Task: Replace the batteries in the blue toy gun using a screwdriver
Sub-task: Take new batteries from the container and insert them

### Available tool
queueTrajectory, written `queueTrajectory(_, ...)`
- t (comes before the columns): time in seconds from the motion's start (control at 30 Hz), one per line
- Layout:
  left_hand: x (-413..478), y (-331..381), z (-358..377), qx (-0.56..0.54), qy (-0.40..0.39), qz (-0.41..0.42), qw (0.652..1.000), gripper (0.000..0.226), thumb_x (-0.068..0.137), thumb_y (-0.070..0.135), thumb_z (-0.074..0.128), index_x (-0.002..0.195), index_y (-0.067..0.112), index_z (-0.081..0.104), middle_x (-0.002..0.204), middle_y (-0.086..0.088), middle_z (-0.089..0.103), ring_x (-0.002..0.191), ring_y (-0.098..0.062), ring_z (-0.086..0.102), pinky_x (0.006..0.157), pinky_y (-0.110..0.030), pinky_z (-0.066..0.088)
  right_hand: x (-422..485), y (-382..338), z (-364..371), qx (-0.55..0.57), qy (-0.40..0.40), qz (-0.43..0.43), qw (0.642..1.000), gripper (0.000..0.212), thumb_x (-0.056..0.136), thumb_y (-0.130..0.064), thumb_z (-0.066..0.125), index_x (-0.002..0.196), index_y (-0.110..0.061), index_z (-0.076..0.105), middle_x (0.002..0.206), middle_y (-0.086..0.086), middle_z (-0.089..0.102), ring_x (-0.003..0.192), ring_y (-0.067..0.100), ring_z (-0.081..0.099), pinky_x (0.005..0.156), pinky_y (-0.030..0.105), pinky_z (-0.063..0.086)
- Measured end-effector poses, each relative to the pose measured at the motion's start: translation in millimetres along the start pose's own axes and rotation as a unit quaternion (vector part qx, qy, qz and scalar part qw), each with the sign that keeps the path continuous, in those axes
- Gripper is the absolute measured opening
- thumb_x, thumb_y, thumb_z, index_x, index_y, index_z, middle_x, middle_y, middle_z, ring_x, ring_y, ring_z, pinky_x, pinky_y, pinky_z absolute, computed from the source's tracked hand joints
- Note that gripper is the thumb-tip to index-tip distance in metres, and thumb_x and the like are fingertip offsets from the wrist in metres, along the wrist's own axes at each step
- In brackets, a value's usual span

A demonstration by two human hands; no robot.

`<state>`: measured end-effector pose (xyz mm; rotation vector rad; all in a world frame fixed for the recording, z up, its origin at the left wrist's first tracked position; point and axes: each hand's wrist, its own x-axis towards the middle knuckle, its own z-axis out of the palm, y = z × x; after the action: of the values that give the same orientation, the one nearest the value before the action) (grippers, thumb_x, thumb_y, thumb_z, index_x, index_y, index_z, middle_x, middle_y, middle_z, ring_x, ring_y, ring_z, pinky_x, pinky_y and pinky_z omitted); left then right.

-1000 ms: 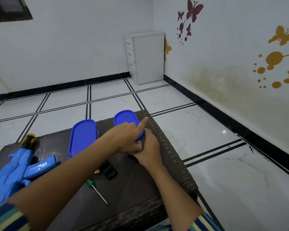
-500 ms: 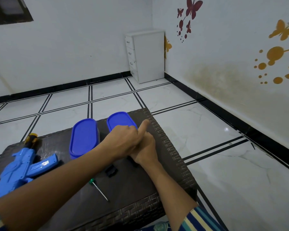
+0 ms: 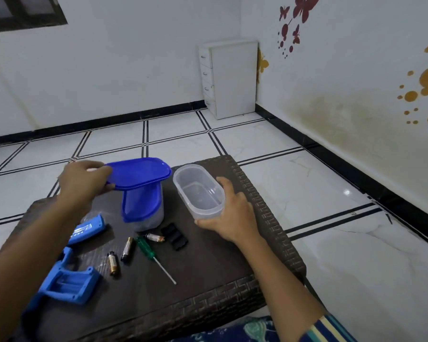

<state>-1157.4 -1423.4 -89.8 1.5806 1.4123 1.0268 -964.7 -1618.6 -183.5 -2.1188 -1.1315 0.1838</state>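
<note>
Head view, the only one: your left hand pinches the near-left rim of a blue lid, thumb above and fingers beneath, holding it level over the far-left part of the tabletop. Your right hand, forearm reaching in from the near-right corner, curls round the right wall of an uncovered clear tub by the far-right edge; whether the tub rests on the surface cannot be told. A second tub, lidded in blue, stands under the raised lid. The blue toy gun lies at the near-left corner, partly hidden by your left forearm, its battery bay open and apparently bare. Three batteries lie loose near the middle, beside the green-handled screwdriver and a black cover. Judged from its look, the gun is light, stiff, hollow plastic; grip its body beside the bay, not the thin bay walls. The batteries are smooth and likely to roll, so pinch each at mid-length.
</note>
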Motion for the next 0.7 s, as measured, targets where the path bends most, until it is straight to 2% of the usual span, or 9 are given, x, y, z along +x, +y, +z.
queueTrajectory(0.07, -0.5, -30.5, -4.5, -0.041, -0.007, -0.072, 0.997, 0.019, 0.088, 0.001, 0.056, 0.104, -0.002, 0.065, 0.087, -0.018, 0.058, 0.046, -0.017, 0.061, 0.038, -0.013, 0.048, -0.8, -2.1, -0.1, -0.011, -0.007, -0.009, 1.000, 0.096, 0.060, -0.058, 0.079, 0.139, -0.035, 0.030, 0.119, 0.003, 0.059, 0.108, 0.029, 0.054, 0.091, 0.041, 0.043)
queueTrajectory(0.17, -1.8, -58.8, -10.3, -0.045, -0.019, -0.107, 0.993, 0.013, 0.088, 0.000, 0.055, 0.098, -0.003, 0.063, 0.090, -0.016, 0.059, 0.065, -0.028, 0.062, 0.039, -0.015, 0.049, 0.3, -3.9, 3.4, -0.036, -0.021, -0.003, 0.999, 0.103, 0.060, -0.059, 0.080, 0.143, -0.032, 0.025, 0.130, 0.006, 0.054, 0.117, 0.032, 0.048, 0.093, 0.044, 0.040)
queueTrajectory(0.23, -4.3, -66.5, -13.3, -0.030, -0.020, -0.120, 0.992, 0.007, 0.088, 0.002, 0.056, 0.087, -0.001, 0.062, 0.090, -0.015, 0.062, 0.068, -0.029, 0.065, 0.042, -0.019, 0.053, -0.3, -5.7, 4.7, -0.070, -0.027, 0.007, 0.997, 0.119, 0.056, -0.067, 0.080, 0.149, -0.029, 0.016, 0.149, 0.006, 0.038, 0.132, 0.033, 0.035, 0.100, 0.051, 0.036)
queueTrajectory(0.33, -7.1, -66.8, -18.7, 0.024, -0.031, -0.115, 0.993, 0.012, 0.084, 0.013, 0.059, 0.085, 0.003, 0.066, 0.086, -0.015, 0.068, 0.067, -0.029, 0.070, 0.066, -0.035, 0.062, -3.4, -17.9, 0.3, -0.130, 0.006, 0.004, 0.992, 0.127, 0.054, -0.080, 0.071, 0.153, -0.027, 0.011, 0.162, 0.004, 0.010, 0.142, 0.033, 0.015, 0.105, 0.060, 0.028)
queueTrajectory(0.4, -14.3, -63.0, -29.5, 0.110, 0.000, -0.049, 0.993, 0.024, 0.082, 0.024, 0.056, 0.083, 0.002, 0.064, 0.078, -0.015, 0.068, 0.066, -0.029, 0.069, 0.078, -0.045, 0.059, -9.0, -32.8, 1.0, -0.131, 0.074, -0.027, 0.988, 0.111, 0.060, -0.080, 0.067, 0.148, -0.026, 0.028, 0.159, 0.004, 0.018, 0.138, 0.032, 0.021, 0.101, 0.056, 0.029)
queueTrajectory(0.43, -20.2, -60.4, -34.1, 0.150, 0.026, -0.010, 0.988, 0.029, 0.082, 0.029, 0.054, 0.083, 0.002, 0.064, 0.076, -0.015, 0.068, 0.068, -0.029, 0.068, 0.077, -0.044, 0.057, -11.9, -39.6, 3.5, -0.120, 0.114, -0.055, 0.985, 0.095, 0.065, -0.074, 0.067, 0.142, -0.026, 0.040, 0.154, 0.003, 0.029, 0.133, 0.031, 0.029, 0.095, 0.052, 0.031)
queueTrajectory(0.53, -45.1, -54.7, -45.5, 0.272, 0.068, 0.086, 0.956, 0.030, 0.083, 0.037, 0.053, 0.078, 0.009, 0.062, 0.074, -0.010, 0.062, 0.071, -0.027, 0.055, 0.062, -0.033, 0.039, -20.1, -62.5, 19.7, -0.065, 0.185, -0.164, 0.967, 0.032, 0.080, -0.039, 0.069, 0.104, -0.018, 0.067, 0.110, 0.000, 0.065, 0.102, 0.026, 0.054, 0.078, 0.037, 0.032)
queueTrajectory(0.6, -62.8, -58.8, -46.4, 0.348, 0.032, 0.110, 0.931, 0.030, 0.078, 0.040, 0.058, 0.071, 0.011, 0.063, 0.069, -0.008, 0.061, 0.070, -0.029, 0.057, 0.059, -0.033, 0.041, -25.2, -77.5, 31.4, -0.026, 0.089, -0.195, 0.976, 0.010, 0.086, -0.020, 0.064, 0.091, -0.012, 0.069, 0.090, 0.002, 0.066, 0.088, 0.022, 0.058, 0.073, 0.034, 0.042)
queueTrajectory(0.7, -85.2, -68.6, -39.1, 0.447, -0.082, 0.076, 0.887, 0.040, 0.075, 0.050, 0.062, 0.064, 0.012, 0.059, 0.064, -0.005, 0.057, 0.069, -0.026, 0.059, 0.062, -0.035, 0.049, -28.8, -92.3, 53.1, -0.068, -0.058, -0.202, 0.975, 0.013, 0.093, -0.019, 0.058, 0.100, -0.011, 0.066, 0.095, 0.003, 0.063, 0.093, 0.018, 0.055, 0.072, 0.030, 0.049)
